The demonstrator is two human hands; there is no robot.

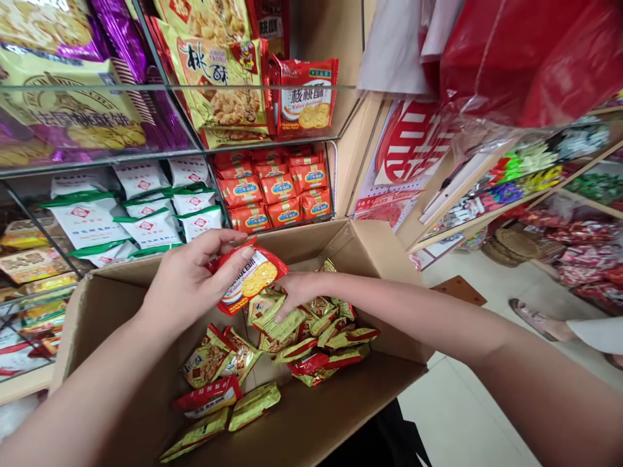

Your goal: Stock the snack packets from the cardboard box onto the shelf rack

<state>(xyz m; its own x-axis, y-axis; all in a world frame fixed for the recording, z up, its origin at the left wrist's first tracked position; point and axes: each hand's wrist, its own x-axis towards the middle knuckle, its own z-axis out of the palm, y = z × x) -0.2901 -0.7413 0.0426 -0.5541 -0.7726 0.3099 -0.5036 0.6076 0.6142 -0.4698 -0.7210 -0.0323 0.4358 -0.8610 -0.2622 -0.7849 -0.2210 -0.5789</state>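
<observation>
My left hand (197, 275) is closed on a red packet of walnut shortbread (256, 275), thumb across its front, over the open cardboard box (389, 259). Inside the box, my right hand (299, 292) grips a yellow-green biscuit packet (277, 316), its thumb on top and the other fingers partly hidden. Several more yellow-green packets (348, 337) lie in a heap under and beside that hand. On the left of the box floor are further packets (209, 360) and a red one (209, 395).
Behind the box, shelf bins hold white-green packets (146, 224), orange packets (265, 185), yellow taosu packets (221, 78) and red walnut shortbread (306, 97) behind a clear panel. Red plastic bags (530, 58) hang at upper right. A person's sandalled foot (540, 318) stands on the tiled floor.
</observation>
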